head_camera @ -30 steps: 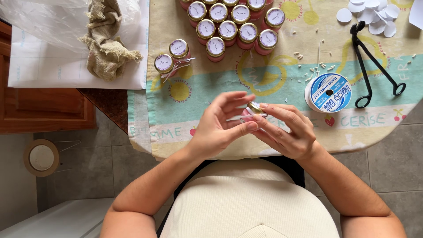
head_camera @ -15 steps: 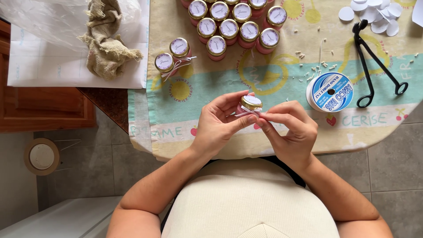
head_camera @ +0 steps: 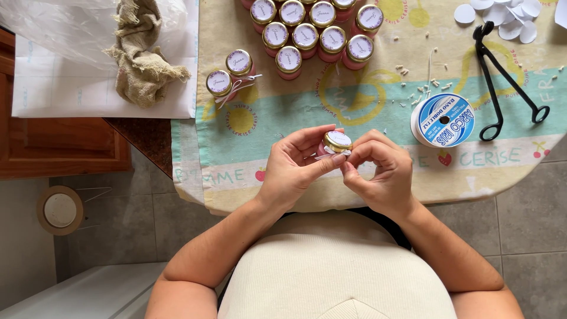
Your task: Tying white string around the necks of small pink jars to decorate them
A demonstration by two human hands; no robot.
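**Two hands held one small pink jar over the table**

The left hand [head_camera: 292,171] and the right hand [head_camera: 378,171] met in the middle, just above the near edge of the table [head_camera: 266,118]. Between them sat a small jar [head_camera: 335,143] with a pink body and a gold lid. The left hand's grip was closed on the jar, with the thumb under it and the fingers curled behind it. The right hand's grip was pinched narrow at the front of the jar, where a thin white ribbon [head_camera: 326,156] showed below the lid. I could not tell how the ribbon was tied.

The table wore a cloth [head_camera: 366,106] with yellow, blue-green and cream parts and little fruit pictures. At the far side stood a bunch of jars [head_camera: 313,29] of the same kind, close together, with round labels on top. Two more jars [head_camera: 229,74] stood apart to the left, and one had a white bow. To the right of the hands lay a blue and white spool [head_camera: 444,120]. Just beside it lay black long-handled scissors [head_camera: 502,80]. White paper circles [head_camera: 502,15] lay in the far right corner. Tiny white scraps [head_camera: 422,88] were scattered near the spool. A crumpled tan rag [head_camera: 142,53] lay on white paper [head_camera: 88,88] at the left.
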